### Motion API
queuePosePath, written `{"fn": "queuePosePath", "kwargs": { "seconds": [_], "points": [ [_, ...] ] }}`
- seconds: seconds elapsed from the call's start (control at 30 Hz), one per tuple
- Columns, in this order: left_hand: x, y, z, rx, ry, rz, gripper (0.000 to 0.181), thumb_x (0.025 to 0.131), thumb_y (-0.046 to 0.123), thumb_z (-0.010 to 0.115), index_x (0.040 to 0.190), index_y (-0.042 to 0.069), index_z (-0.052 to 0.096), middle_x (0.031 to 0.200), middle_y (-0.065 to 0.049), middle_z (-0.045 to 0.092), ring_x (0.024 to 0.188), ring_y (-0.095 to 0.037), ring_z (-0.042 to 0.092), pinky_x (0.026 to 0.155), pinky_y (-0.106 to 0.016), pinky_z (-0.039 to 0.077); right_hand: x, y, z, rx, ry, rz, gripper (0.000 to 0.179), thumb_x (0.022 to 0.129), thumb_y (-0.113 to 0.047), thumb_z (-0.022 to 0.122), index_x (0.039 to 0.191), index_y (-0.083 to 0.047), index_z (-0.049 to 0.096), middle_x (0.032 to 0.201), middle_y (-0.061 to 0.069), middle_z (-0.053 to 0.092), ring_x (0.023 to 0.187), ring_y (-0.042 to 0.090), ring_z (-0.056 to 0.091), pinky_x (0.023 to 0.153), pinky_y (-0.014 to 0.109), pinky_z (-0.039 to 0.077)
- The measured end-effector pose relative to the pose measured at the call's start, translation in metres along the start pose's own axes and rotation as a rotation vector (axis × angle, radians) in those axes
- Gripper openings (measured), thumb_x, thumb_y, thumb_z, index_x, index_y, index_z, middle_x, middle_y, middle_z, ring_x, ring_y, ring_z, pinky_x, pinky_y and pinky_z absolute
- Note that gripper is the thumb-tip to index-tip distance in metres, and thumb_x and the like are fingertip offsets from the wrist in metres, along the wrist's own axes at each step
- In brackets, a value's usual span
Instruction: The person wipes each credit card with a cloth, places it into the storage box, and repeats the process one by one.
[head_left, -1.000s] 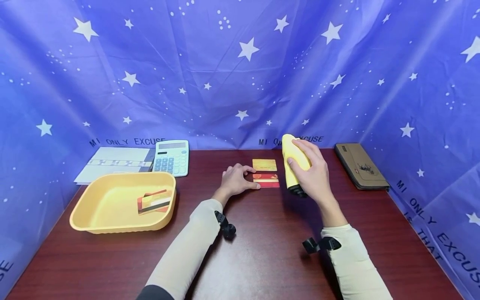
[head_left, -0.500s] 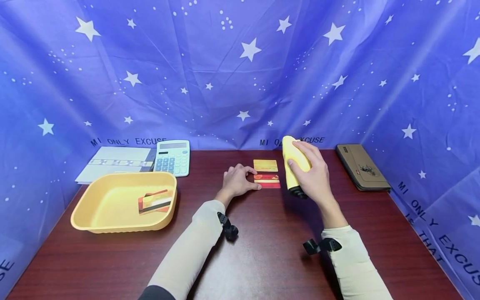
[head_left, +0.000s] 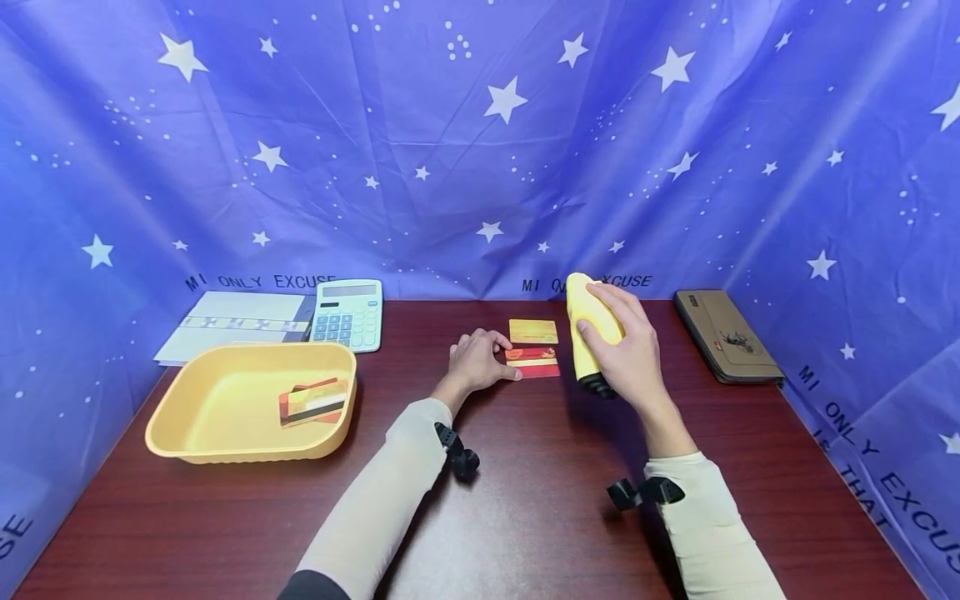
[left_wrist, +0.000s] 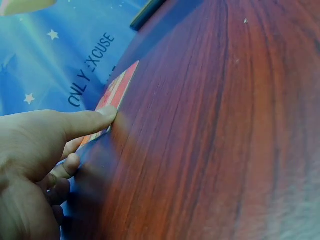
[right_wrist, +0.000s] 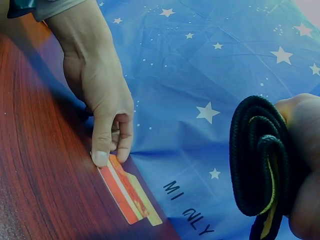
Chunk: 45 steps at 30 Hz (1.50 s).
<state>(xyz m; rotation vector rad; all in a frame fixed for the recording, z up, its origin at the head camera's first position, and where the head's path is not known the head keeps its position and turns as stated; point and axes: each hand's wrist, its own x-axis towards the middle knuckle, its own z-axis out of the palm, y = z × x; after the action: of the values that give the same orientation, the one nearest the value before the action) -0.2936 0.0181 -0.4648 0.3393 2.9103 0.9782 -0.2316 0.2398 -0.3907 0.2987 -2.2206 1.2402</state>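
My left hand [head_left: 474,360] is at the left end of a red bank card [head_left: 534,363] on the table, thumb at the near corner and index finger at the far one. In the left wrist view the thumb [left_wrist: 95,121] lies against the edge of the red card [left_wrist: 119,92]. A gold card [head_left: 533,332] lies just behind the red one. Off to the right, my right hand [head_left: 628,348] grips a rolled yellow towel [head_left: 589,321] above the table. Its dark, layered end [right_wrist: 257,155] shows in the right wrist view.
At the left stands a yellow basin [head_left: 202,404] with several cards [head_left: 311,403] inside. Behind it are a light blue calculator [head_left: 348,315] and a white and grey folder [head_left: 232,312]. A brown wallet [head_left: 727,335] lies at the back right, near the starry curtain [head_left: 480,150].
The red card has shifted slightly left relative to the gold card, along with my left hand. My right hand keeps its hold on the towel. The head view has turned slightly.
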Motion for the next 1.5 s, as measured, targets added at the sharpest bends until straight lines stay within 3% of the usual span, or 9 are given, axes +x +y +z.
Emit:
{"fn": "queuePosePath", "kwargs": {
  "seconds": [0.2,0.37,0.5,0.6,0.67,0.83,1.0,1.2,1.5],
  "points": [
    [-0.005,-0.001,0.0,-0.081,0.012,0.02,0.048,0.075,0.031,0.093,0.113,0.022,0.064,0.101,0.007,0.075,0.108,-0.024,0.059,0.093,-0.041,0.042,-0.001,0.0,0.0,-0.012,-0.005,0.005,0.049,0.089,-0.01,0.079,0.136,-0.02,0.069,0.145,0.005,0.06,0.136,0.024,0.052,0.088,0.012,0.04],
    [-0.011,-0.002,-0.003,-0.264,0.044,0.006,0.043,0.075,0.016,0.091,0.108,0.02,0.063,0.088,0.002,0.078,0.101,-0.023,0.067,0.097,-0.041,0.045,0.0,0.0,0.001,-0.014,-0.006,0.002,0.049,0.089,-0.009,0.078,0.136,-0.019,0.069,0.145,0.006,0.061,0.136,0.024,0.052,0.088,0.011,0.04],
    [-0.02,-0.005,-0.011,-0.496,0.041,-0.012,0.04,0.077,0.002,0.085,0.108,0.016,0.064,0.081,-0.003,0.074,0.081,-0.017,0.068,0.079,-0.03,0.056,-0.001,0.0,0.002,-0.022,-0.006,0.006,0.05,0.089,-0.008,0.078,0.136,-0.019,0.069,0.144,0.006,0.061,0.133,0.023,0.054,0.088,0.012,0.041],
    [-0.03,-0.008,-0.021,-0.629,0.052,-0.005,0.039,0.079,-0.004,0.08,0.11,0.013,0.064,0.079,-0.004,0.071,0.071,-0.012,0.065,0.061,-0.024,0.055,-0.001,0.0,0.004,-0.029,-0.014,0.008,0.05,0.089,-0.009,0.078,0.137,-0.019,0.068,0.145,0.006,0.06,0.131,0.023,0.054,0.087,0.012,0.041],
    [-0.037,-0.01,-0.03,-0.685,0.081,0.016,0.039,0.079,-0.007,0.078,0.11,0.012,0.063,0.08,-0.005,0.07,0.07,-0.011,0.065,0.06,-0.021,0.055,-0.002,-0.001,0.005,-0.032,-0.022,0.01,0.05,0.089,-0.01,0.078,0.138,-0.019,0.068,0.146,0.006,0.06,0.131,0.023,0.054,0.087,0.012,0.042],
    [-0.052,-0.007,-0.055,-0.768,0.176,0.087,0.041,0.078,-0.011,0.075,0.112,0.009,0.063,0.081,-0.004,0.068,0.072,-0.011,0.064,0.064,-0.022,0.057,-0.004,-0.005,0.008,-0.035,-0.039,0.003,0.051,0.089,-0.01,0.078,0.138,-0.019,0.067,0.146,0.006,0.059,0.13,0.023,0.054,0.087,0.013,0.042],
    [-0.064,-0.002,-0.071,-0.861,0.179,0.117,0.044,0.08,-0.013,0.075,0.117,0.006,0.063,0.086,-0.008,0.069,0.074,-0.015,0.072,0.075,-0.036,0.068,-0.007,-0.014,0.012,-0.039,-0.052,-0.034,0.052,0.088,-0.01,0.079,0.137,-0.021,0.068,0.145,0.004,0.061,0.131,0.023,0.056,0.087,0.014,0.043],
    [-0.076,-0.003,-0.078,-1.002,0.168,0.113,0.044,0.082,-0.015,0.073,0.121,0.005,0.064,0.098,-0.023,0.074,0.08,-0.018,0.077,0.081,-0.038,0.068,-0.013,-0.023,0.018,-0.034,-0.079,-0.072,0.054,0.086,-0.008,0.08,0.137,-0.021,0.068,0.143,0.005,0.062,0.13,0.023,0.057,0.088,0.015,0.043],
    [-0.082,-0.011,-0.084,-1.074,0.199,0.093,0.043,0.086,-0.013,0.071,0.125,0.004,0.063,0.098,-0.021,0.076,0.081,-0.015,0.076,0.084,-0.042,0.067,-0.018,-0.033,0.025,-0.009,-0.106,-0.124,0.057,0.085,-0.007,0.081,0.138,-0.022,0.068,0.143,0.003,0.062,0.129,0.022,0.058,0.093,0.012,0.043]
  ]
}}
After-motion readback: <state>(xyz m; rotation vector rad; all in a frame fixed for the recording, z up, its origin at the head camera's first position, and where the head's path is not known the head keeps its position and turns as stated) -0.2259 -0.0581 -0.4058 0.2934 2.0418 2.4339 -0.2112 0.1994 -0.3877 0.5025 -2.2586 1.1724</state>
